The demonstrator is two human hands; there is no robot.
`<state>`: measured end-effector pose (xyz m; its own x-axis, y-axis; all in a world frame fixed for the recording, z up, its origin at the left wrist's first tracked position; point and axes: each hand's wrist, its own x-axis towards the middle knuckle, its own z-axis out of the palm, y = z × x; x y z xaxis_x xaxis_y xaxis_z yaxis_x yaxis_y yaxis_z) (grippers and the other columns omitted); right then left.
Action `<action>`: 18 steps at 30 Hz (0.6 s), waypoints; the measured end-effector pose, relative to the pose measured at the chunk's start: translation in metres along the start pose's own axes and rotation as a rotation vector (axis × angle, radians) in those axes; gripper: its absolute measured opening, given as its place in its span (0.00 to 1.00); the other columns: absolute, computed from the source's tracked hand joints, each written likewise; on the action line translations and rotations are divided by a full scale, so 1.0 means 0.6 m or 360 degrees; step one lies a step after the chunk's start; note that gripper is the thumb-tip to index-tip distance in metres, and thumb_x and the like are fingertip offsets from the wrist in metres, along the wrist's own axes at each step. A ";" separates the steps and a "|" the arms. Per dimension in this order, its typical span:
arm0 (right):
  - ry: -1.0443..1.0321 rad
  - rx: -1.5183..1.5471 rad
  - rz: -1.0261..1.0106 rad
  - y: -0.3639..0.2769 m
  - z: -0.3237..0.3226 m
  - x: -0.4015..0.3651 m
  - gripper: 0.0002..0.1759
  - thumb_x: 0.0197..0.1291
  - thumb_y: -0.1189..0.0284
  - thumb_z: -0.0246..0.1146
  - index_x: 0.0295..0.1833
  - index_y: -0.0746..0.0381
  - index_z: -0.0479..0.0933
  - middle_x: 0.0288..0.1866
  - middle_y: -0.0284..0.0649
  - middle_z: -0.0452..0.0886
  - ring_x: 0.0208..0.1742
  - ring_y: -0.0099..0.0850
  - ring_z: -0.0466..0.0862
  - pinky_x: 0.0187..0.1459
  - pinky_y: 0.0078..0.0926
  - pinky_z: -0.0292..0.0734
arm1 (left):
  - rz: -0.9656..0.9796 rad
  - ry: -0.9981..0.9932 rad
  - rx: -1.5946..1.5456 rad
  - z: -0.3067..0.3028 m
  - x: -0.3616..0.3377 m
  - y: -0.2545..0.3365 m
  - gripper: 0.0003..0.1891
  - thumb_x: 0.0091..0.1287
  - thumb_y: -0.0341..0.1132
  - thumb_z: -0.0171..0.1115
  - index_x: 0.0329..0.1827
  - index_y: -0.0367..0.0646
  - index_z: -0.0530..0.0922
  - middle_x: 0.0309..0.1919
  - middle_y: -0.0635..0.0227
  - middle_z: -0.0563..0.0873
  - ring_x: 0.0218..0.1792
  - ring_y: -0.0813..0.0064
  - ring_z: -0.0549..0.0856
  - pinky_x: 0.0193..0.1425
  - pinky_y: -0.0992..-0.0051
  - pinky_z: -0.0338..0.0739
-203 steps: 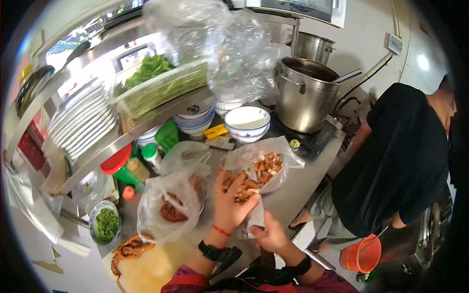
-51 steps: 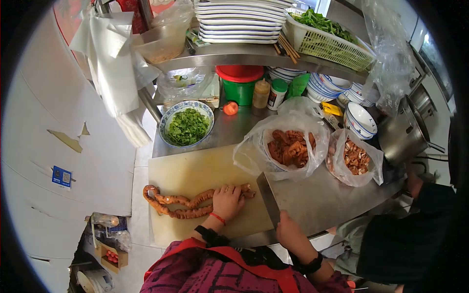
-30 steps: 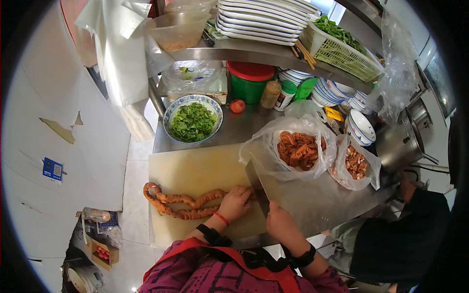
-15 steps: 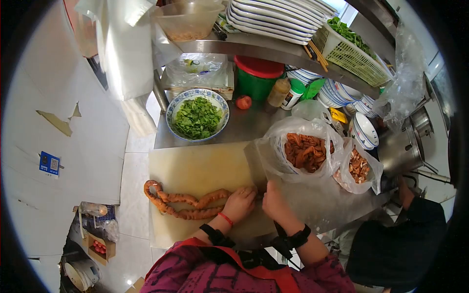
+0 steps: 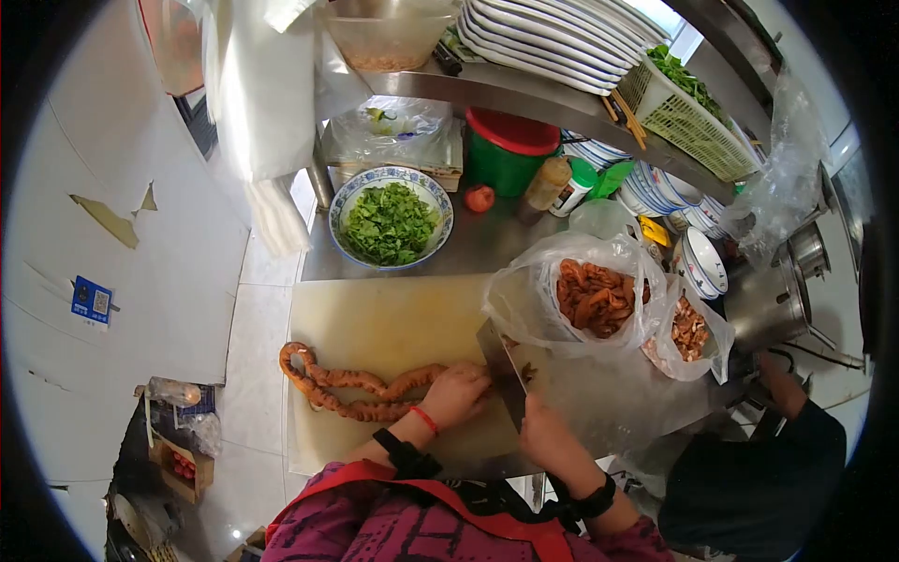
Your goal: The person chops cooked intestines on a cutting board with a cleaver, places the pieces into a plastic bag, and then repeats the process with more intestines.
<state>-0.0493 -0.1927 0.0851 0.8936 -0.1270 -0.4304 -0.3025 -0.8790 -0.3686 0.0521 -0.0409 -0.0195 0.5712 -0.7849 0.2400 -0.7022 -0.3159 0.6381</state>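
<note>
Steel table [image 5: 609, 403] bore a cutting board [image 5: 384, 309] at its front-left corner; brown strand [image 5: 363, 378] looped nr board's left edge. L hand [image 5: 454, 394] fingers gripped its R part, R hand [image 5: 548, 435] fingers clenched cleaver [image 5: 503, 373] hndl. Prob. was best w/ fingertips tucked, blade vert.

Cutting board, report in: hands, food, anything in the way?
Left hand on looped brown strip, cutting board beneath. Right hand gripping cleaver. Plastic bag close by cleaver's far corner; contact unclear.
</note>
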 end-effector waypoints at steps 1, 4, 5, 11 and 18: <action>-0.0007 -0.0006 -0.0002 0.003 0.007 0.013 0.12 0.54 0.81 0.50 0.45 0.69 0.60 0.32 0.67 0.76 0.37 0.61 0.78 0.38 0.55 0.71 | 0.0029 -0.0003 0.0023 0.005 0.001 -0.002 0.22 0.49 0.35 0.64 0.49 0.40 0.76 0.46 0.58 0.79 0.50 0.57 0.77 0.55 0.64 0.72; 0.0203 0.0107 -0.0145 0.001 0.026 0.062 0.11 0.58 0.78 0.50 0.46 0.70 0.61 0.33 0.67 0.74 0.37 0.63 0.75 0.38 0.54 0.68 | 0.0038 0.0008 0.0025 0.022 0.001 -0.007 0.22 0.49 0.35 0.64 0.49 0.39 0.76 0.46 0.58 0.79 0.50 0.57 0.77 0.55 0.64 0.72; 0.0187 0.0129 -0.0071 -0.018 0.018 0.082 0.12 0.58 0.78 0.51 0.46 0.70 0.61 0.35 0.68 0.73 0.39 0.63 0.74 0.39 0.53 0.68 | 0.0029 0.0022 0.0024 0.023 0.003 -0.006 0.21 0.49 0.35 0.63 0.48 0.39 0.76 0.46 0.59 0.79 0.50 0.57 0.77 0.55 0.64 0.72; 0.0611 0.0228 -0.0210 0.003 0.022 0.066 0.13 0.59 0.77 0.51 0.48 0.70 0.60 0.35 0.67 0.74 0.39 0.63 0.75 0.40 0.54 0.69 | 0.0116 0.0284 0.0162 -0.030 -0.011 0.017 0.22 0.49 0.36 0.64 0.48 0.41 0.76 0.45 0.60 0.79 0.49 0.58 0.77 0.55 0.64 0.72; 0.0020 -0.0020 -0.0005 -0.025 -0.013 -0.012 0.13 0.58 0.75 0.52 0.47 0.69 0.61 0.32 0.64 0.75 0.36 0.62 0.75 0.37 0.56 0.69 | 0.0075 0.0198 0.0017 0.000 -0.021 -0.006 0.17 0.47 0.34 0.62 0.43 0.42 0.75 0.40 0.62 0.78 0.47 0.59 0.77 0.52 0.63 0.72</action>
<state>-0.0485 -0.1825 0.1002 0.8988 -0.1299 -0.4186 -0.2955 -0.8850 -0.3597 0.0473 -0.0298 -0.0250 0.5852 -0.7271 0.3589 -0.7337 -0.2864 0.6161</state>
